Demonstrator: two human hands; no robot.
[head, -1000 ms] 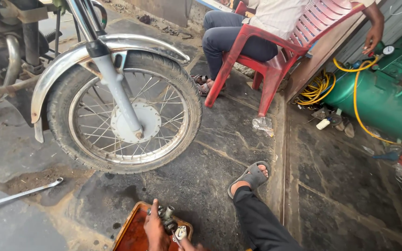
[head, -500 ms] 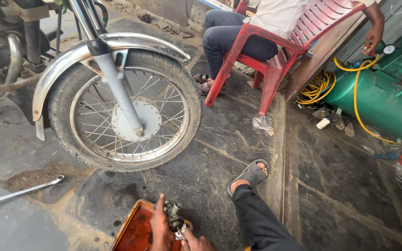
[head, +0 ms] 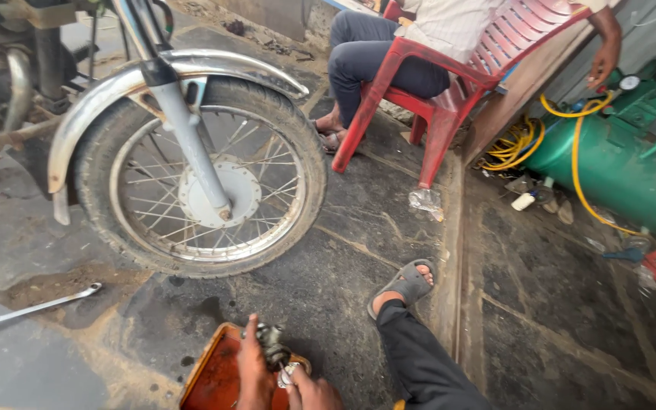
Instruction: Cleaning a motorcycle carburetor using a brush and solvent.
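Both hands, left hand (head: 253,372) and right hand (head: 314,395), clasp the greasy metal part (head: 272,351), best kept low over the orange tray (head: 210,376) beneath the grip to catch drips.

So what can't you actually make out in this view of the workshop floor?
- Small metal part, head view: dark and greasy, half covered by the left hand, so its kind is unclear.
- Right hand: cut off by the bottom edge; its grip cannot be judged.
- Orange tray: bottom edge cuts it; contents hidden.
- Seated person on the red chair: top edge cuts the upper body.
- Motorcycle: only the front wheel shows.
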